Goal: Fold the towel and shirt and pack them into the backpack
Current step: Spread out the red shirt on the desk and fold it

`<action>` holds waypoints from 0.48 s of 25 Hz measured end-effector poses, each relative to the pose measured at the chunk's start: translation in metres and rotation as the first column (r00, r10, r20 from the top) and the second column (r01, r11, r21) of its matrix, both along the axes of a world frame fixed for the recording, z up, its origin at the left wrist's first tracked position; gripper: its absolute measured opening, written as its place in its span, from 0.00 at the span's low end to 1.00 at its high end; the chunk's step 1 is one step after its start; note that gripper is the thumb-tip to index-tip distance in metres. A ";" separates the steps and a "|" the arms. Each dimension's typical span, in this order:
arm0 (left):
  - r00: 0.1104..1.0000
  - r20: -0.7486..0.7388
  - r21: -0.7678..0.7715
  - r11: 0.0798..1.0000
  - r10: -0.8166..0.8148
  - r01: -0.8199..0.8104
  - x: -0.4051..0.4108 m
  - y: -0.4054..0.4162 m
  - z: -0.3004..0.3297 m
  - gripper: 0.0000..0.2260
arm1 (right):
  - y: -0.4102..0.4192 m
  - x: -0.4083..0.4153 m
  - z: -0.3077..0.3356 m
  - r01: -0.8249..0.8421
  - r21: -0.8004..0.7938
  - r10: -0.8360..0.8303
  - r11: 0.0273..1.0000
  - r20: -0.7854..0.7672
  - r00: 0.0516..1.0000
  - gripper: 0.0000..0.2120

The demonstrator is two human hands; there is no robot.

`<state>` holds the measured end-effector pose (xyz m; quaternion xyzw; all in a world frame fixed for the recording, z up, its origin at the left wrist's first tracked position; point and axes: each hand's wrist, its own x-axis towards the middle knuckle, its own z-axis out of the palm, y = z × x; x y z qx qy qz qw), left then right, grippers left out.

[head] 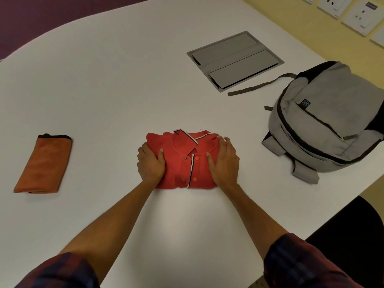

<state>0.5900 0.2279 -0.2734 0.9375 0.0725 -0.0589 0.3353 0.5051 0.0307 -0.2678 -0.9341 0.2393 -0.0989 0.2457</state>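
Observation:
A red shirt (185, 163) lies folded into a small square at the middle of the white table (124, 80), collar up and buttons showing. My left hand (150, 163) grips its left edge, thumb on top and fingers curled round the side. My right hand (224, 161) lies on its right side with fingers reaching over the far edge. An orange towel (44, 165), folded into a narrow strip, lies on the table at the left. The grey backpack (324, 119) lies on the right part of the table, its zips looking closed.
A grey metal cable hatch (234, 59) is set flush in the table behind the shirt. Backpack straps trail toward it. Wall sockets (357, 15) line the yellow wall at the top right. A dark chair (353, 229) stands by the table's right edge.

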 end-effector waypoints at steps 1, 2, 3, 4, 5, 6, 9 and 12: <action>0.999 0.023 0.019 0.999 -0.045 0.045 -0.003 0.001 -0.002 0.28 | 0.001 0.001 -0.002 -0.102 -0.096 0.101 0.990 -0.017 0.995 0.28; 0.998 0.010 -0.014 0.998 -0.061 0.061 -0.003 0.001 -0.004 0.29 | 0.002 0.002 -0.005 -0.196 -0.132 0.190 0.972 -0.062 0.980 0.27; 0.998 -0.018 -0.079 0.995 -0.056 0.055 -0.001 0.001 -0.005 0.29 | 0.003 0.002 -0.009 -0.268 -0.123 0.254 0.955 -0.120 0.960 0.27; 0.998 -0.043 -0.149 0.988 -0.049 0.042 0.002 0.002 -0.007 0.26 | 0.005 0.002 -0.015 -0.307 -0.098 0.288 0.947 -0.170 0.943 0.27; 0.998 -0.056 -0.206 0.978 -0.040 0.027 0.005 0.004 -0.007 0.22 | 0.005 0.001 -0.019 -0.315 -0.072 0.297 0.946 -0.196 0.935 0.28; 0.997 -0.064 -0.251 0.968 -0.030 0.013 0.010 0.005 -0.005 0.19 | 0.006 0.000 -0.022 -0.302 -0.043 0.288 0.952 -0.198 0.937 0.29; 0.997 -0.076 -0.379 0.926 -0.025 -0.006 0.022 0.004 0.009 0.14 | 0.005 -0.001 -0.023 -0.204 0.056 0.209 0.977 -0.103 0.972 0.33; 0.999 -0.054 -0.527 0.850 -0.008 -0.022 0.033 -0.003 0.016 0.11 | 0.006 0.004 -0.017 -0.082 0.108 0.079 0.991 0.032 0.996 0.33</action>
